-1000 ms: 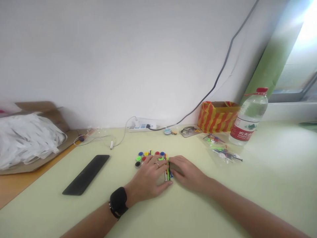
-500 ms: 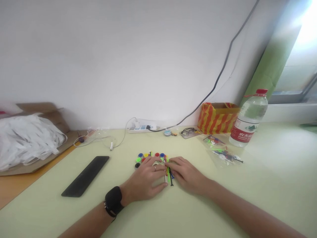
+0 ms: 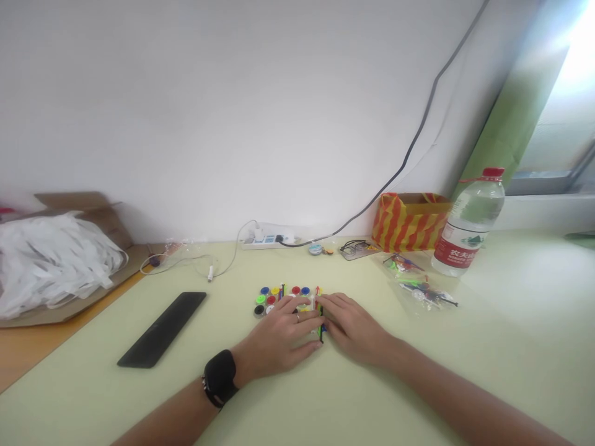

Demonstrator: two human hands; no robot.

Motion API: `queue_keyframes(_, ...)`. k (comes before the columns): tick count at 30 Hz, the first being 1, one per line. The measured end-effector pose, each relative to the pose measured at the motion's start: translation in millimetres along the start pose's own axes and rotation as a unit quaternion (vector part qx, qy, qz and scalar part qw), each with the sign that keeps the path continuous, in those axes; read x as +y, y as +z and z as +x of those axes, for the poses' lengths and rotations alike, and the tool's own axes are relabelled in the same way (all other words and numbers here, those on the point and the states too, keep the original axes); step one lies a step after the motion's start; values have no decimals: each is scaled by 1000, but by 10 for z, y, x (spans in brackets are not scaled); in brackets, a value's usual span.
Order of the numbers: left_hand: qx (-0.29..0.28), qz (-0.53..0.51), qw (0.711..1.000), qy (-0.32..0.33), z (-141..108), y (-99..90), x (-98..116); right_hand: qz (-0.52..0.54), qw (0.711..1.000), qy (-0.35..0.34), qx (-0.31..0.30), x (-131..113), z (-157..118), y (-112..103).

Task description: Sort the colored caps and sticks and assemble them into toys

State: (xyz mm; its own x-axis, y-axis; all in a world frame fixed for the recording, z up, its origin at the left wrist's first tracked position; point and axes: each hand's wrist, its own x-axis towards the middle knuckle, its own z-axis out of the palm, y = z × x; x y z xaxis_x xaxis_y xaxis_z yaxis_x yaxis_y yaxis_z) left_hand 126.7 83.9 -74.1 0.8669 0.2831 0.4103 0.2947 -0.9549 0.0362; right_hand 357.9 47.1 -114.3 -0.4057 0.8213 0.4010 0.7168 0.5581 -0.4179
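Observation:
My left hand (image 3: 289, 331) lies low over the table, fingers stretched out and apart. Its fingertips touch the left side of a narrow row of thin coloured plastic sticks (image 3: 320, 334), green, black, blue and others. Against the right side of that row rests my right hand (image 3: 351, 325), its fingers long and flat, closed on nothing visible. Round coloured caps (image 3: 261, 299), blue, yellow, green, red and black, sit in rows beyond and left of the left hand, which hides part of them. More short sticks (image 3: 282, 290) stand out among the caps.
A black flat slab (image 3: 162, 329) lies to the left. Clear bags of coloured parts (image 3: 427, 292) lie to the right, near a water bottle (image 3: 469, 223) and a striped bag (image 3: 409, 222). A power strip (image 3: 267, 240) is by the wall. White strips (image 3: 56, 260) fill a box at far left.
My left hand has shifted a little to the right, closer to my right hand. The sticks between the hands now lie in a tighter, straighter row. My right hand has barely moved.

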Motion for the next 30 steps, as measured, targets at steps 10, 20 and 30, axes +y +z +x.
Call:
queue_keyframes(10,-16,23,999,22,76,122,-39,-77,989,100,-73,129,-51,57)
queue_keyframes(20,-8,35,999,-26,95,204,-33,-120,963,241,-29,744,129,-109)
queue_keyframes(30,5,31,999,-38,65,210,-31,-119,972,189,-71,802,137,-197)
